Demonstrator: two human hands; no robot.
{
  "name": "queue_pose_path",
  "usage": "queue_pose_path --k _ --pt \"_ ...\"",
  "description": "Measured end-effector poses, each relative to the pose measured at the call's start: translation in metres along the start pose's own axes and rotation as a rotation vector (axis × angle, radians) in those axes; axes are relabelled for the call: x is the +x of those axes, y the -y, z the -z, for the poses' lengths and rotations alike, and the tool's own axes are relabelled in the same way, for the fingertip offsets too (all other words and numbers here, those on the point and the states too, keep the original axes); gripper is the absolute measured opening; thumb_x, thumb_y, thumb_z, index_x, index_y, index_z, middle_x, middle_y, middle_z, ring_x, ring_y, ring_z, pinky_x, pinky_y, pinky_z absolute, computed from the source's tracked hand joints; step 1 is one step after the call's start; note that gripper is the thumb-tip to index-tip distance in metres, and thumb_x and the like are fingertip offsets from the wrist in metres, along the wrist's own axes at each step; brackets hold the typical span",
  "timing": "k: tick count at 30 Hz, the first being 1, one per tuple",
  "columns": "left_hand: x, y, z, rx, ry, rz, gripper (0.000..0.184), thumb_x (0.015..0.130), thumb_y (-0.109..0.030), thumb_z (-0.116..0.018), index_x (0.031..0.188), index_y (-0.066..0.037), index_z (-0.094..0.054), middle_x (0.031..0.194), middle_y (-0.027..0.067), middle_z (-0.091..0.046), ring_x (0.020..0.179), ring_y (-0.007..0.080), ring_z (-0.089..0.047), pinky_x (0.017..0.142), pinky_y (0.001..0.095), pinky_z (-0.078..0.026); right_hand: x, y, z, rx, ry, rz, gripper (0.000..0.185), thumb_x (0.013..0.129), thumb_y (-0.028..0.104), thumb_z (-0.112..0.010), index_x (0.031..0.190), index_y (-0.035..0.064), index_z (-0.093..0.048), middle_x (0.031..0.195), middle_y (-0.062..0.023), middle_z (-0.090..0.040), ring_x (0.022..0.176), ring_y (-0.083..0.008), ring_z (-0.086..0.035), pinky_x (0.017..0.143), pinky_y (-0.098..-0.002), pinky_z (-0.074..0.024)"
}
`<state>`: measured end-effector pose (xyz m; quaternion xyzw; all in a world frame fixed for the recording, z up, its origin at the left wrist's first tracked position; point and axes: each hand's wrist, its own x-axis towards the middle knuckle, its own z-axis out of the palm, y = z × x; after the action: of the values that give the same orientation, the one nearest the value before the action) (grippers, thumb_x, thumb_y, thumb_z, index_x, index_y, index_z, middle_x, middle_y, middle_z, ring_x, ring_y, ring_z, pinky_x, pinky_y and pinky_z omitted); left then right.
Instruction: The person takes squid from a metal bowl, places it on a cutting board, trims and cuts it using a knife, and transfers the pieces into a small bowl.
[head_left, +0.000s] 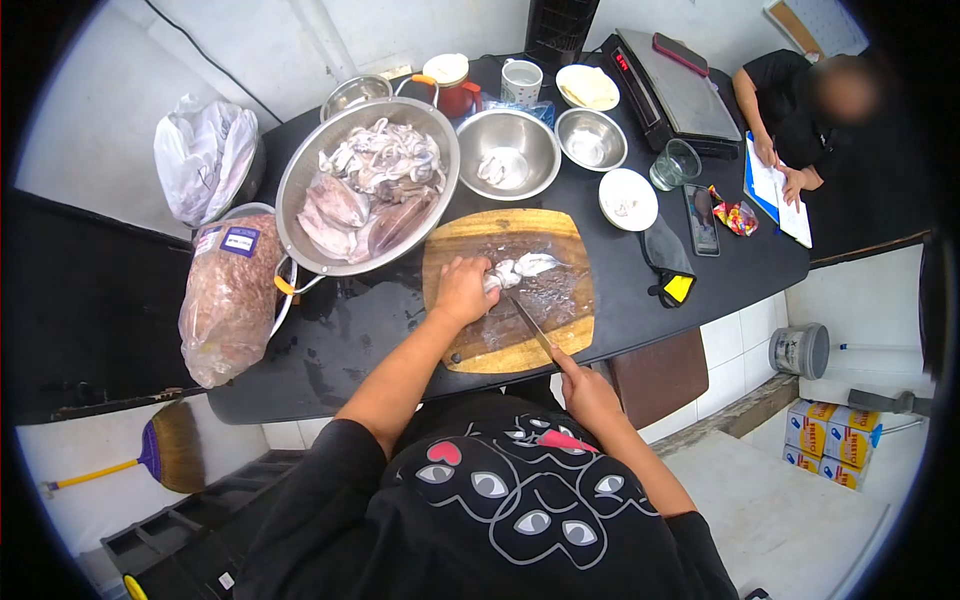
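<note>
A whitish piece of squid [535,264] lies across the wet wooden cutting board [455,235]. My left hand [464,288] presses on its near end, fingers curled round it. In my right hand [588,392] is the handle of a knife [532,326], its blade slanting up and left over the board with the tip close to the squid. Behind and left of the board, a big metal colander [290,215] holds several squid bodies and a heap of tentacles [385,157]. Beyond the board, a steel bowl [538,150] has a little whitish squid in it.
A smaller steel bowl [592,140], a white bowl [628,199], a glass [675,165], a phone [703,222] and a scale [670,95] stand rightward. A bag of pinkish contents [232,300] leans at left. Another person [790,120] writes on paper at the table's right end.
</note>
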<state>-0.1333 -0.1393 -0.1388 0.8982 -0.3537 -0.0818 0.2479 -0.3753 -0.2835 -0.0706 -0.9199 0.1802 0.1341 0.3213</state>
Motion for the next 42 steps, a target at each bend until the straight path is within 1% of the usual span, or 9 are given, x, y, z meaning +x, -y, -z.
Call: queue_pose_path --k 4,10,16,19,22,25,29,32,42 --pt "-0.004 -0.007 0.010 0.115 0.157 0.045 0.034 0.070 -0.023 -0.077 0.097 -0.008 -0.063 0.097 0.0101 -0.064 0.099 0.0312 -0.057 0.089 0.0430 -0.044 -0.003 0.003 0.007 -0.011 0.005 -0.019 0.051 0.091 0.009 -0.053 0.139 0.0225 -0.046 0.084 -0.0263 -0.064 0.078 -0.0435 -0.063 0.070 -0.0522 -0.0479" --pt "-0.002 -0.004 0.016 -0.107 0.307 0.066 0.038 0.073 -0.021 -0.077 0.107 -0.011 -0.064 0.107 0.0169 -0.064 0.105 0.0358 -0.059 0.089 0.0459 -0.048 -0.003 -0.003 0.000 0.016 -0.032 0.004 0.049 0.090 0.009 -0.053 0.138 0.0215 -0.048 0.085 -0.0269 -0.064 0.079 -0.0442 -0.062 0.071 -0.0517 -0.0481" --pt "-0.007 -0.008 0.014 -0.031 0.334 0.051 0.037 0.075 -0.019 -0.075 0.110 -0.013 -0.064 0.101 0.0189 -0.066 0.098 0.0385 -0.062 0.085 0.0473 -0.050 -0.003 -0.007 -0.001 0.092 -0.050 -0.003 0.048 0.090 0.009 -0.055 0.136 0.0218 -0.051 0.088 -0.0283 -0.064 0.081 -0.0449 -0.062 0.073 -0.0503 -0.0488" --pt "-0.014 -0.014 0.021 -0.195 0.315 0.117 0.034 0.077 -0.015 -0.076 0.107 -0.009 -0.063 0.092 0.0141 -0.069 0.086 0.0318 -0.067 0.076 0.0408 -0.053 -0.005 -0.009 0.000 0.155 -0.052 -0.019 0.049 0.089 0.009 -0.056 0.136 0.0222 -0.052 0.090 -0.0287 -0.064 0.083 -0.0448 -0.063 0.074 -0.0484 -0.0495" --pt "-0.020 -0.007 0.005 -0.784 0.132 0.236 0.025 0.080 -0.010 -0.075 0.101 -0.005 -0.062 0.086 0.0062 -0.068 0.074 0.0149 -0.066 0.067 0.0268 -0.051 -0.008 -0.007 0.007 0.173 -0.030 -0.065 0.049 0.090 0.012 -0.056 0.137 0.0255 -0.050 0.091 -0.0258 -0.065 0.084 -0.0429 -0.063 0.075 -0.0487 -0.0496" --pt "-0.024 -0.016 0.018 -0.937 -0.016 0.407 0.022 0.078 -0.006 -0.076 0.095 -0.006 -0.062 0.084 0.0036 -0.069 0.072 0.0114 -0.063 0.063 0.0246 -0.049 -0.008 -0.002 0.016 0.196 -0.053 -0.069 0.049 0.090 0.014 -0.056 0.137 0.0273 -0.049 0.092 -0.0242 -0.066 0.085 -0.0419 -0.064 0.076 -0.0489 -0.0495" --pt "-0.031 0.027 -0.013 -0.409 -0.014 0.385 0.027 0.074 -0.014 -0.079 0.096 -0.004 -0.066 0.085 0.0108 -0.063 0.076 0.0217 -0.063 0.070 0.0339 -0.051 0.001 0.000 0.010 0.239 -0.173 0.074 0.051 0.090 0.012 -0.055 0.137 0.0276 -0.049 0.090 -0.0235 -0.065 0.085 -0.0412 -0.064 0.074 -0.0483 -0.0497" --pt "-0.033 0.031 -0.014 -0.357 -0.098 0.355 0.028 0.075 -0.021 -0.078 0.098 -0.009 -0.070 0.082 0.0086 -0.066 0.072 0.0214 -0.063 0.067 0.0339 -0.051 0.009 0.013 0.012 0.156 -0.123 0.077 0.052 0.089 0.011 -0.056 0.138 0.0276 -0.049 0.087 -0.0226 -0.065 0.082 -0.0403 -0.064 0.071 -0.0484 -0.0498" --pt "-0.023 0.021 -0.007 -0.352 -0.071 0.422 0.021 0.076 -0.020 -0.074 0.091 -0.007 -0.071 0.084 0.0105 -0.064 0.077 0.0248 -0.064 0.072 0.0361 -0.051 0.039 0.018 -0.014 0.037 -0.096 0.166 0.052 0.090 0.013 -0.053 0.139 0.0307 -0.047 0.081 -0.0213 -0.062 0.075 -0.0403 -0.063 0.068 -0.0508 -0.0500"
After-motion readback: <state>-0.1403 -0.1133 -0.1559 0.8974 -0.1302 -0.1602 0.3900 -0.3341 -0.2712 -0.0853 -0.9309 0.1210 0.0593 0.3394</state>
